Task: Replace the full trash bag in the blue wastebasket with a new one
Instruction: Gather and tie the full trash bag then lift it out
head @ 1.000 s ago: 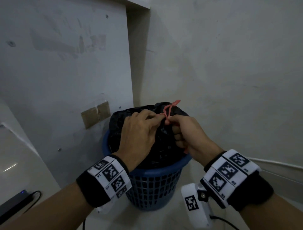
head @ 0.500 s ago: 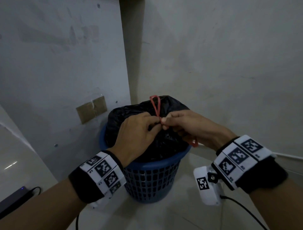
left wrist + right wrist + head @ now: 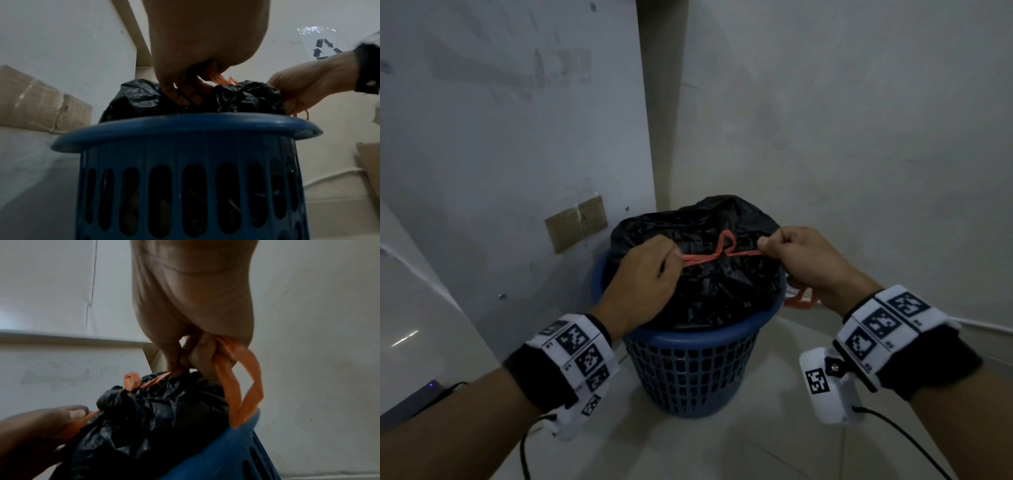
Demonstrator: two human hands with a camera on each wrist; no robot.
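Observation:
A blue slotted wastebasket [image 3: 690, 363] [image 3: 185, 128] [image 3: 230, 451] stands on the floor in a corner. A bulging black trash bag [image 3: 698, 284] [image 3: 242, 97] [image 3: 156, 408] fills it above the rim. An orange drawstring [image 3: 717, 251] [image 3: 242, 394] crosses the bag's top with a small loop standing up in the middle. My left hand [image 3: 643, 277] [image 3: 191, 78] pinches the string's left end over the bag. My right hand [image 3: 808, 257] [image 3: 191, 344] grips the right end, and a longer loop hangs from it beside the rim.
Pale walls close in behind and to the right of the basket, a white panel on the left bears brown tape patches [image 3: 576, 222]. A dark device with a cable [image 3: 410, 404] lies at lower left. A recycling-symbol sheet [image 3: 327, 47] is stuck on the wall.
My hands have drawn apart, left and right, stretching the orange drawstring taut across the bag's top. The upright loop has shrunk to a small one at the middle.

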